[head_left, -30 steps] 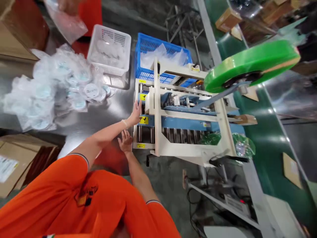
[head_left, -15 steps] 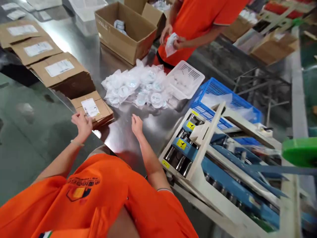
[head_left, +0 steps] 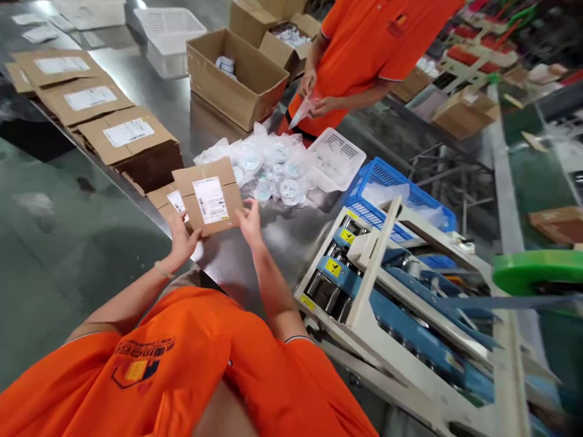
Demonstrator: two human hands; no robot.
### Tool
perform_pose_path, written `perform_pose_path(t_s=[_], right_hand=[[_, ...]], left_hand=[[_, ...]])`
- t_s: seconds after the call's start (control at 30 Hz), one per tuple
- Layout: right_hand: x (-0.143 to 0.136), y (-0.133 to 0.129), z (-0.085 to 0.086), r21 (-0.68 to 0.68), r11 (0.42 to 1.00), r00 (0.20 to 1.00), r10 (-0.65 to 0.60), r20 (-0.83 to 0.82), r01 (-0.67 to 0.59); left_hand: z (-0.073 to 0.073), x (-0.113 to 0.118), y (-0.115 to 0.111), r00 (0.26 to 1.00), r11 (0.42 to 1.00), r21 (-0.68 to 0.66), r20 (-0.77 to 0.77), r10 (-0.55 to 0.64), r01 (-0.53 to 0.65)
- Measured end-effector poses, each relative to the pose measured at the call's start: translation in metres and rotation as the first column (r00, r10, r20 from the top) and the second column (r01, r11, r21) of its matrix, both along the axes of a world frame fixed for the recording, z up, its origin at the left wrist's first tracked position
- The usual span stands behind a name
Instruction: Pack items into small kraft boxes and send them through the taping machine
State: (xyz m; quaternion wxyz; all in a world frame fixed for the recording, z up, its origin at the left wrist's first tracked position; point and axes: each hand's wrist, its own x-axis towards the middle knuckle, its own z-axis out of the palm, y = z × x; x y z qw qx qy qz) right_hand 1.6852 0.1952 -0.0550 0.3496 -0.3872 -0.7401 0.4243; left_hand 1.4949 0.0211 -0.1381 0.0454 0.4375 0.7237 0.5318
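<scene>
A flat folded cardboard box point(head_left: 186, 185) with a white label is raised off the low stack, tilted up in front of me. My left hand point(head_left: 183, 238) pinches its lower left corner. At its right edge, my right hand point(head_left: 250, 223) grips with thumb and fingers. Part of the low stack of flat cardboard boxes point(head_left: 159, 198) shows behind it on the left. Just beyond lies a heap of clear plastic bags point(head_left: 268, 161) with round white pieces inside, partly covered by the raised cardboard.
Taller stacks of labelled cardboard point(head_left: 122, 136) line the table's left edge. An open carton point(head_left: 228, 91), a white basket point(head_left: 339, 155) and a blue crate point(head_left: 364, 182) stand beyond. A roller machine point(head_left: 337, 267) is at right. Opposite, a co-worker's hands point(head_left: 314, 100) hold a plastic bag.
The top flat cardboard box has been lifted from the low stack and moved right. My right hand has closed on its right edge. The view has shifted slightly.
</scene>
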Motion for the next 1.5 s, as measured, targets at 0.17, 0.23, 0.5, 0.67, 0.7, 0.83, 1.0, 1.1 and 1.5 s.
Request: perform_pose_path(t_s=[0.17, 0.23, 0.5, 0.67, 0.7, 0.83, 1.0, 1.1, 1.5], right_hand=[[0.159, -0.009, 0.021, 0.37, 0.902, 0.919, -0.322, 0.226, 0.225], [0.192, -0.027, 0.007, 0.435, 0.889, 0.846, -0.338, 0.412, 0.143], [0.197, -0.055, -0.054, 0.348, 0.936, 0.823, -0.242, 0.514, 0.057], [0.196, -0.089, -0.061, 0.416, 0.905, 0.723, -0.229, 0.652, -0.089], [0.195, -0.096, -0.061, 0.402, 0.904, 0.711, -0.186, 0.678, -0.147], [0.184, -0.098, -0.053, 0.241, 0.921, 0.713, 0.054, 0.699, -0.306], [0.168, -0.066, -0.042, -0.155, 0.952, 0.905, 0.3, 0.301, -0.264], [0.163, -0.061, -0.048, -0.34, 0.924, 0.983, 0.182, -0.006, -0.173], [0.162, -0.059, -0.067, -0.365, 0.931, 0.993, -0.033, -0.115, -0.011]], left_hand=[[0.05, 0.067, 0.044, 0.917, 0.953, 0.025, -0.281, -0.283, 0.302], [0.065, 0.082, 0.066, 0.786, 0.863, -0.083, -0.377, -0.491, 0.499], [0.056, 0.097, 0.133, 0.508, 0.283, -0.65, 0.186, -0.841, 0.705], [0.057, 0.111, 0.166, 0.567, 0.359, -0.651, 0.134, -0.813, 0.669], [0.058, 0.119, 0.17, 0.553, 0.368, -0.656, 0.09, -0.828, 0.658], [0.063, 0.163, 0.171, 0.49, 0.384, -0.664, -0.03, -0.871, 0.641], [0.07, 0.179, 0.165, 0.445, 0.439, -0.58, -0.143, -0.884, 0.686], [0.072, 0.157, 0.151, 0.62, 0.665, -0.497, -0.284, -0.731, 0.557], [0.057, 0.134, 0.093, 0.275, 0.424, -0.622, -0.327, -0.904, 0.658]])
